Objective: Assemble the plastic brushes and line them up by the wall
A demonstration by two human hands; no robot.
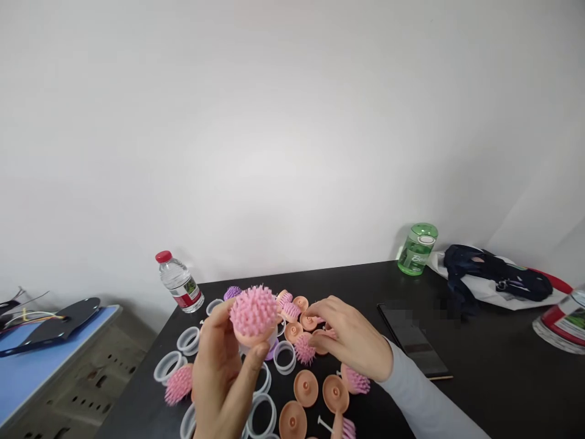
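My left hand [223,372] is closed round a round brush head [254,314] with soft pink bristles facing up and a peach base, raised above the table. My right hand [345,332] hangs low over the parts to its right, thumb and fingers apart. Under and beside its fingers are peach discs [293,332] and another pink brush head [304,349]; whether it touches one I cannot tell. Nearer to me lie more peach discs [306,388], a pink-bristled piece [355,379] and clear plastic rings [284,358]. Another pink brush head [178,385] sits left of my left hand.
A water bottle [180,283] with a red cap stands at the table's back left. Farther right are a green container [417,250], a dark flat tablet-like slab [414,341], dark cloth [496,274] and another bottle [564,322]. A white wall [292,152] rises behind the black table [365,280].
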